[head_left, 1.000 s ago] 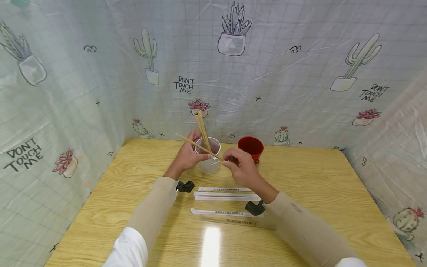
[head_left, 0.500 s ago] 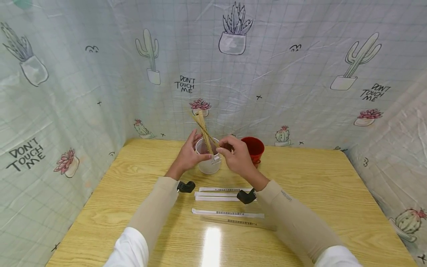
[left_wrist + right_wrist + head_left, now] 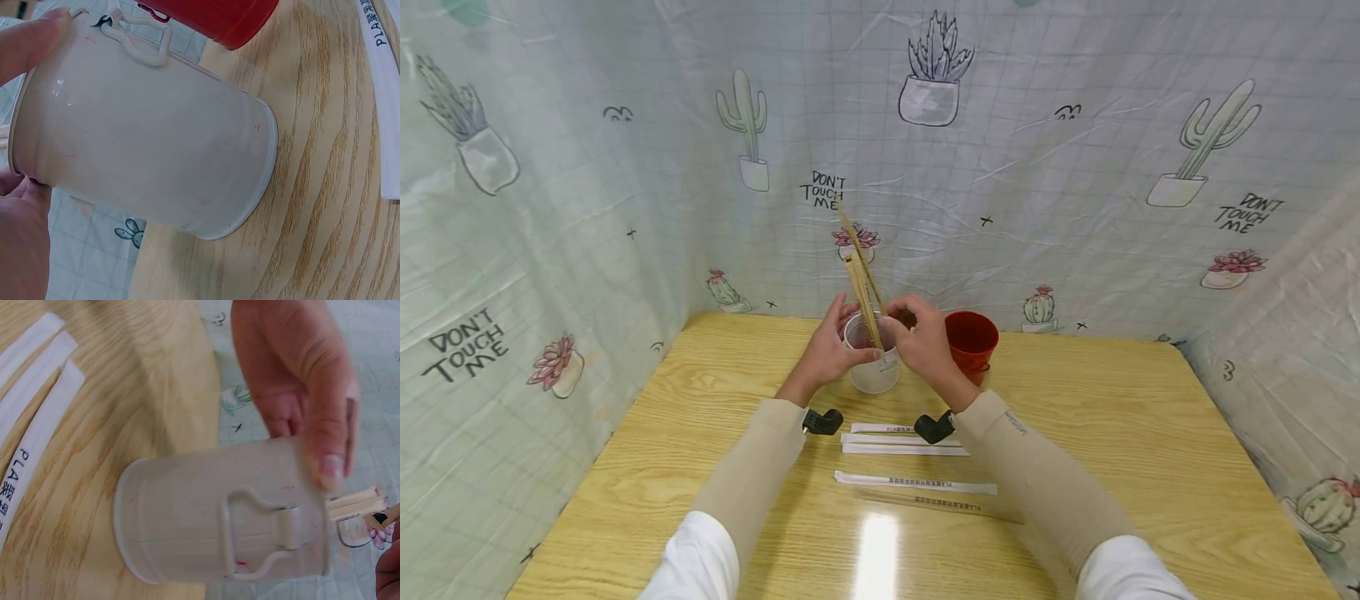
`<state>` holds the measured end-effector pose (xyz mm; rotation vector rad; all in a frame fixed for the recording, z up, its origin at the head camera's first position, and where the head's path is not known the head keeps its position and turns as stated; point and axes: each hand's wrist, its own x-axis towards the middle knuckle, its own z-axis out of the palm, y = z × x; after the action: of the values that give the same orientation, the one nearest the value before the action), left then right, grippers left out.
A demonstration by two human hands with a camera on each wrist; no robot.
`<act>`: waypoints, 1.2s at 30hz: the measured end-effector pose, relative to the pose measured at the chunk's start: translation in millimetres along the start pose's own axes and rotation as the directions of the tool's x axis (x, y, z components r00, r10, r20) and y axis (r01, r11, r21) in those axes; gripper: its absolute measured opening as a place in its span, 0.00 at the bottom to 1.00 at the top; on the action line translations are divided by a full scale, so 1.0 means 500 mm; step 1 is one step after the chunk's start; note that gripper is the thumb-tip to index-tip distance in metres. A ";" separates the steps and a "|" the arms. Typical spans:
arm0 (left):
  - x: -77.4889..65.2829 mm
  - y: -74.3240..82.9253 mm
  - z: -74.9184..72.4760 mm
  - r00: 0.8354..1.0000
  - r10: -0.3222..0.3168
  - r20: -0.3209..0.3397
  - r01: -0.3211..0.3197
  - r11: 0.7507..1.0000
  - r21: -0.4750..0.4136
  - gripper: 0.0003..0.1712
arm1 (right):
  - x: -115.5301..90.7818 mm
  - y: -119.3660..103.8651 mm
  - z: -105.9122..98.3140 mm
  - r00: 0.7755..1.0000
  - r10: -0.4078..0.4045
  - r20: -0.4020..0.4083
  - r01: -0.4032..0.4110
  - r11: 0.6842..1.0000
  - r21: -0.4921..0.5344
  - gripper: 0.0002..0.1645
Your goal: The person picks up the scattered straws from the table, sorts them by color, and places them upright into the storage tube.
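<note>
My left hand (image 3: 827,352) grips a small white bucket (image 3: 144,131) at its rim, thumb on the near side. The bucket stands upright, its wire handle (image 3: 226,531) hanging against the wall. A bundle of brown paper-wrapped straws (image 3: 865,302) leans inside, sticking out above the rim. My right hand (image 3: 923,340) pinches one more brown wrapped straw (image 3: 862,260) near its lower end. That straw tilts up and left beside the bundle, its lower end right at the bucket's mouth. In the right wrist view its dark-marked end (image 3: 381,518) shows at the fingertips.
A red bucket (image 3: 973,360) stands just right of the white one. Several white-wrapped straws (image 3: 917,483) lie across the wooden table (image 3: 1112,433) in front, with a brown one (image 3: 936,502) nearest me. A printed cloth (image 3: 985,167) hangs behind the table.
My right hand has moved left to the white bucket, and the brown straw it pinches has swung from nearly level to steeply upright over the mouth. My left hand keeps its grip.
</note>
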<state>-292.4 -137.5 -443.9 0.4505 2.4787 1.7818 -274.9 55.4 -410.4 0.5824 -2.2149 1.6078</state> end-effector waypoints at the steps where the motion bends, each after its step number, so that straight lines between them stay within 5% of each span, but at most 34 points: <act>1: 0.001 -0.001 0.000 1.000 0.001 -0.001 -0.001 1.000 -0.002 0.72 | 0.001 0.004 0.003 1.000 0.011 -0.002 -0.011 1.000 -0.003 0.04; 10: -0.001 -0.009 0.005 1.000 -0.022 0.000 0.022 1.000 -0.003 0.73 | 0.002 0.037 0.022 0.993 0.115 -0.027 -0.117 0.990 -0.079 0.06; 26: 0.004 0.003 -0.002 1.000 -0.019 -0.011 0.019 1.000 0.016 0.73 | 0.007 0.056 0.034 0.985 0.165 -0.048 -0.169 0.979 -0.109 0.08; 36: 0.008 0.004 -0.005 1.000 0.003 -0.021 -0.002 0.999 0.034 0.73 | -0.018 0.037 -0.015 0.998 0.055 -0.006 -0.055 0.988 -0.144 0.08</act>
<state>-296.5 -138.3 -440.5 0.4397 2.5269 1.7570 -276.6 68.5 -427.5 0.4828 -2.3400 1.4578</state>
